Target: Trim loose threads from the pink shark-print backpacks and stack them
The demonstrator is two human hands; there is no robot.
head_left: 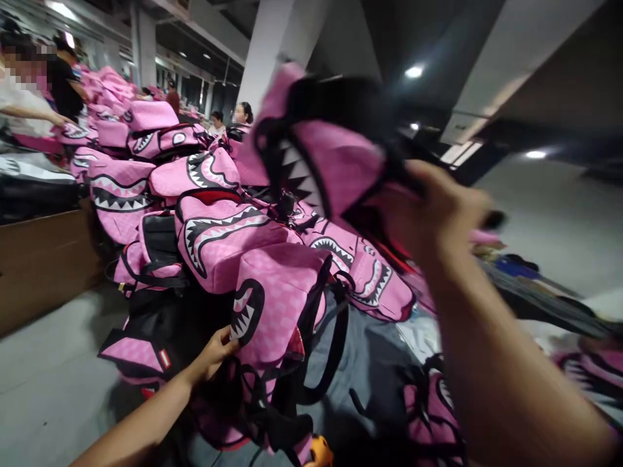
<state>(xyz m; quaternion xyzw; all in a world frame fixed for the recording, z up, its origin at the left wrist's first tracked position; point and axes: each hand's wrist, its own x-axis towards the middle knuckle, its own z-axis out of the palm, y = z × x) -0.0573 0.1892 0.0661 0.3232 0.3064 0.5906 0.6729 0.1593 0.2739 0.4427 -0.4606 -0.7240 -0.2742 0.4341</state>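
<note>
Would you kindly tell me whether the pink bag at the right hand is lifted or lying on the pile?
Lifted: the right hand holds the pink bag, which shows blurred above the pile.

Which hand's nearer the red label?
Left. The left hand is to the red label's right in view, touching a pink bag; the right hand is farther up and right, holding a raised bag.

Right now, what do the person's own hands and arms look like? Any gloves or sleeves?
The left hand has no glove, and the left forearm shows no sleeve or watch. The right hand is blurry but looks gloveless too; the right forearm is mostly bare. Both forearms widen away from the wrists.
</note>
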